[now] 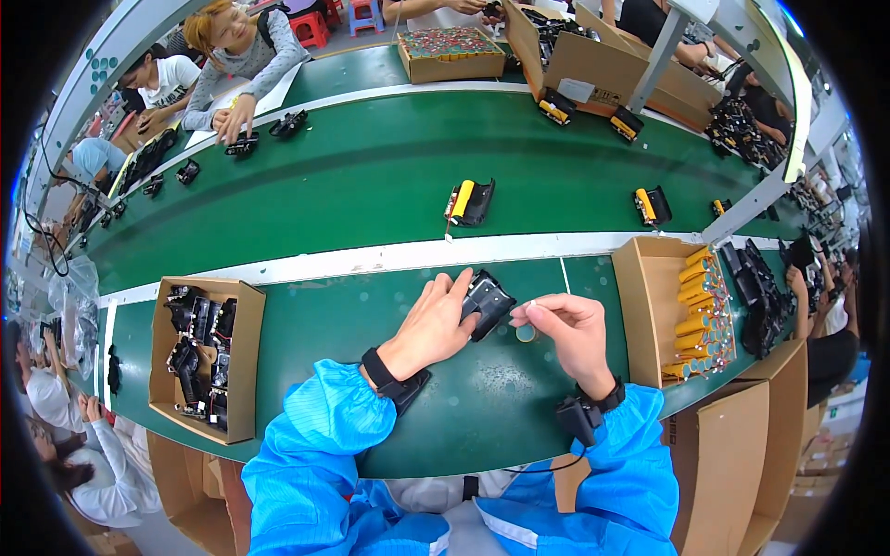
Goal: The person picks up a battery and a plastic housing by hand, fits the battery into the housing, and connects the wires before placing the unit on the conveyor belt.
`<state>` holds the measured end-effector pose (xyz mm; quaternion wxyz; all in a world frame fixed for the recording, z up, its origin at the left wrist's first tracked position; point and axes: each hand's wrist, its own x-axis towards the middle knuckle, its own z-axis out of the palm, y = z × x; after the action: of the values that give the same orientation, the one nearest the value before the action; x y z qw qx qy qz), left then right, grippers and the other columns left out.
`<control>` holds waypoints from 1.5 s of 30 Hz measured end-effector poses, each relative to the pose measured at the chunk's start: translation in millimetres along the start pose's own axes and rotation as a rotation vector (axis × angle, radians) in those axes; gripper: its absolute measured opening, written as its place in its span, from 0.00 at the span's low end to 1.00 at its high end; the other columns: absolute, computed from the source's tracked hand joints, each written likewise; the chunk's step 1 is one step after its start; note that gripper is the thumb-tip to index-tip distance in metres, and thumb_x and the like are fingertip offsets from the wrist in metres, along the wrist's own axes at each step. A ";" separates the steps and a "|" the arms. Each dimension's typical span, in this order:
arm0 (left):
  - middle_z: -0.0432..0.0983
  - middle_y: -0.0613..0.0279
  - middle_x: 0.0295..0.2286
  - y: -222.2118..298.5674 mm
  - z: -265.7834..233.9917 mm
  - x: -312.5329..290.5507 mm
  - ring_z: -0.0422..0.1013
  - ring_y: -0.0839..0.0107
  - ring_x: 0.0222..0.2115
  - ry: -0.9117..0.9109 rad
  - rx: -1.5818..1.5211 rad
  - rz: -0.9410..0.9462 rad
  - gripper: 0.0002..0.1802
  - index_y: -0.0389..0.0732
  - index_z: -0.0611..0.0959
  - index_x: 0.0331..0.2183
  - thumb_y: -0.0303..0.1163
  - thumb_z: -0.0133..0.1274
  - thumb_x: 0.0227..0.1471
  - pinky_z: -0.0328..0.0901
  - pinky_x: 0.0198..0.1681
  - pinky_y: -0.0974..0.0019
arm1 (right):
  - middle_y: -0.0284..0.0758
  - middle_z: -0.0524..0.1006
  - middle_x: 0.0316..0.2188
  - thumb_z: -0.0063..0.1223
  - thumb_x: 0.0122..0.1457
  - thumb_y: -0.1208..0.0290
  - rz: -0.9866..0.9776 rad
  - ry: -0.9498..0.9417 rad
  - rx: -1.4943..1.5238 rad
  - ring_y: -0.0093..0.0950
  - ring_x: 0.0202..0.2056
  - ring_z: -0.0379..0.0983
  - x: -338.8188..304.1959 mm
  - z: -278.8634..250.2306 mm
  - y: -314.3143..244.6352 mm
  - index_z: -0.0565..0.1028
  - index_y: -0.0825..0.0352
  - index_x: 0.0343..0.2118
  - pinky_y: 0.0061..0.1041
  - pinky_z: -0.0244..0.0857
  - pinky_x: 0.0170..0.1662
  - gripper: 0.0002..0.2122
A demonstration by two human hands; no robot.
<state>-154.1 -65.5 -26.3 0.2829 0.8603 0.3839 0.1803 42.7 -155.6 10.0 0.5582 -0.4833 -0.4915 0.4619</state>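
Note:
My left hand (pixel 432 320) rests on the green bench with its fingers closed around the edge of a black plastic housing (pixel 489 304). The inside of that housing is partly hidden from me. To its right, my right hand (pixel 577 332) pinches a yellow battery cell (pixel 526 333) at the fingertips. Only the cell's round grey end with a yellow rim shows, just below the thumb and forefinger, apart from the housing. Under my left wrist lies another black part (pixel 411 393), mostly covered by the wrist strap and sleeve.
A cardboard box of black parts (pixel 248 361) stands left; one of yellow cells with wires (pixel 642 315) stands right, beside piled black housings (pixel 762 292). Beyond a white rail (pixel 389 257), a green conveyor (pixel 324 185) carries housings with yellow cells (pixel 471 202). Other people work across it.

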 end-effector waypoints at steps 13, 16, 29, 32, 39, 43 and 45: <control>0.67 0.40 0.39 -4.6 2.8 -0.7 0.66 0.45 0.43 -0.020 -0.033 0.052 0.35 0.30 0.63 0.57 0.30 0.56 0.49 0.63 0.47 0.52 | 0.34 0.79 0.29 0.52 0.61 0.76 0.021 0.070 -0.118 0.17 0.25 0.73 16.2 31.8 40.4 0.77 0.73 0.41 0.16 0.68 0.29 0.08; 0.68 0.42 0.39 -5.8 8.1 2.8 0.66 0.47 0.42 -0.008 -0.034 0.034 0.35 0.32 0.64 0.57 0.33 0.56 0.51 0.63 0.46 0.54 | 0.35 0.80 0.29 0.52 0.61 0.76 0.005 0.055 -0.124 0.18 0.26 0.73 15.0 27.9 37.8 0.77 0.74 0.41 0.16 0.69 0.31 0.09; 0.67 0.40 0.40 -3.5 -1.0 1.0 0.66 0.46 0.42 -0.024 -0.034 0.034 0.36 0.28 0.63 0.56 0.30 0.57 0.48 0.63 0.46 0.52 | 0.35 0.80 0.28 0.58 0.57 0.75 -0.066 0.232 -0.323 0.21 0.30 0.74 20.1 40.8 29.2 0.79 0.72 0.35 0.20 0.69 0.35 0.06; 0.67 0.41 0.40 -6.3 0.7 1.0 0.66 0.46 0.42 -0.015 -0.030 0.048 0.36 0.29 0.63 0.56 0.30 0.57 0.48 0.64 0.46 0.52 | 0.34 0.78 0.29 0.60 0.54 0.75 -0.188 0.232 -0.618 0.23 0.32 0.73 27.6 41.9 30.2 0.80 0.69 0.33 0.22 0.68 0.37 0.05; 0.67 0.42 0.40 -11.4 4.5 0.4 0.65 0.47 0.43 -0.019 -0.032 0.118 0.36 0.28 0.61 0.56 0.30 0.56 0.50 0.63 0.48 0.54 | 0.42 0.73 0.37 0.59 0.53 0.74 -0.230 0.232 -0.812 0.32 0.38 0.74 35.6 42.8 51.3 0.80 0.67 0.29 0.27 0.70 0.34 0.03; 0.67 0.41 0.41 -12.0 1.1 0.5 0.65 0.48 0.43 -0.030 -0.012 0.127 0.35 0.24 0.61 0.55 0.30 0.56 0.50 0.62 0.48 0.54 | 0.44 0.70 0.44 0.59 0.53 0.73 -0.139 0.188 -0.680 0.33 0.37 0.75 34.9 46.8 49.2 0.79 0.68 0.29 0.28 0.71 0.37 0.04; 0.67 0.41 0.41 -12.8 0.5 0.7 0.65 0.48 0.43 -0.044 -0.007 0.128 0.35 0.24 0.62 0.54 0.30 0.56 0.50 0.62 0.48 0.54 | 0.43 0.70 0.44 0.59 0.53 0.73 -0.136 0.187 -0.676 0.33 0.37 0.75 34.9 48.2 50.1 0.79 0.68 0.29 0.28 0.71 0.37 0.04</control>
<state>-160.5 -58.2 -34.6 0.2820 0.8858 0.3213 0.1804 -4.1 -111.6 -33.8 0.4389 -0.6471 -0.5942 0.1888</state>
